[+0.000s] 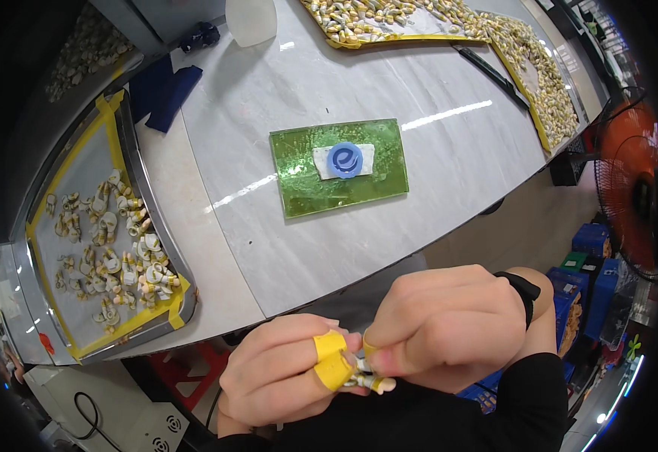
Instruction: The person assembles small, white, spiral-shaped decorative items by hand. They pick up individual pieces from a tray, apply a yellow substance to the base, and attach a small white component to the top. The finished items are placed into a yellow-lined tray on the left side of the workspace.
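My left hand (276, 373) and my right hand (449, 324) meet in front of the table's near edge. Pinched between their fingertips is a small painted figurine (378, 384), white with yellow and grey parts; my fingers cover much of it. Yellow tape (333, 361) wraps two fingers of the left hand. The right hand's thumb and forefinger press on the piece from the other side. Beyond the hands, a green slab (299, 192) lies on the table. It carries a white pad (320, 162) with a small round blue cup (344, 160) on top.
At left stands a metal tray (65, 286) edged in yellow tape, holding many small figurines. More pieces fill trays (412, 38) at the back and right. A black cutter-like tool (491, 75) lies beside them. Dark blue cloth (167, 94), a translucent container (252, 21) and an orange fan (630, 166) surround the table.
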Demonstrator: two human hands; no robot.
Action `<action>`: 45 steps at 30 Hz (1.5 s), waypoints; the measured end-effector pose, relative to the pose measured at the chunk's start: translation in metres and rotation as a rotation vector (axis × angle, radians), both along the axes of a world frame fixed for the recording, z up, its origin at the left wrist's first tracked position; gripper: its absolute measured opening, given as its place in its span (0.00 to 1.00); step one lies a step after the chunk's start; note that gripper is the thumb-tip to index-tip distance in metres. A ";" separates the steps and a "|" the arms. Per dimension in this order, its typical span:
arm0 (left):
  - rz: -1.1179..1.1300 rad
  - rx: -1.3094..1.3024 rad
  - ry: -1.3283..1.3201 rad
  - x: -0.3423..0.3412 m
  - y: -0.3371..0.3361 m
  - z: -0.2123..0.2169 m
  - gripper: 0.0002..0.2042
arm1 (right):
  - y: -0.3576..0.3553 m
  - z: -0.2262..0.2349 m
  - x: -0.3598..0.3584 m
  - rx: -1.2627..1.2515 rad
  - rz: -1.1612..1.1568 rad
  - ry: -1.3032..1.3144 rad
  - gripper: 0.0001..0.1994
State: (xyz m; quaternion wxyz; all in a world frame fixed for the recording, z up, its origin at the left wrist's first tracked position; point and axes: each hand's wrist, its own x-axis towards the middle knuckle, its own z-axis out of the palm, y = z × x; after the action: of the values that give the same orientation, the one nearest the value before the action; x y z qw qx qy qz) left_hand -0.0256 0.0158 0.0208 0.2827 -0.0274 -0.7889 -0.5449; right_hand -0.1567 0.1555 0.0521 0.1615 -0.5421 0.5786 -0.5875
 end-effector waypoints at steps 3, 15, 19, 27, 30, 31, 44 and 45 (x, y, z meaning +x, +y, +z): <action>0.008 -0.016 -0.025 0.002 -0.002 -0.007 0.18 | -0.001 -0.004 0.000 -0.054 -0.053 0.135 0.07; -0.169 0.989 -0.107 -0.005 0.007 -0.009 0.13 | 0.000 -0.004 -0.015 0.066 -0.003 -0.058 0.08; -0.324 1.063 -0.145 0.000 0.004 -0.023 0.13 | -0.001 0.000 -0.016 0.176 0.083 -0.114 0.09; -0.448 0.878 -0.270 0.000 -0.007 -0.013 0.10 | -0.006 -0.002 -0.014 0.170 0.254 -0.082 0.08; -0.458 0.827 -0.306 0.001 -0.008 -0.012 0.10 | -0.006 -0.005 -0.013 0.144 0.266 -0.073 0.08; -0.458 0.805 -0.315 0.001 -0.008 -0.012 0.10 | -0.005 -0.006 -0.013 0.137 0.266 -0.077 0.08; -0.297 0.095 -0.126 0.005 -0.034 0.011 0.11 | 0.021 -0.008 -0.020 0.180 -0.098 0.008 0.11; -0.146 -0.094 -0.120 0.019 -0.047 0.026 0.11 | 0.022 -0.005 -0.020 0.174 -0.131 0.026 0.11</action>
State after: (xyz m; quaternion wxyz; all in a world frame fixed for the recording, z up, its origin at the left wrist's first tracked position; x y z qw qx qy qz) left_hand -0.0063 -0.0311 0.0465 0.1929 -0.0656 -0.8249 -0.5273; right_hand -0.1765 0.1777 0.0472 0.1619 -0.4948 0.6636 -0.5373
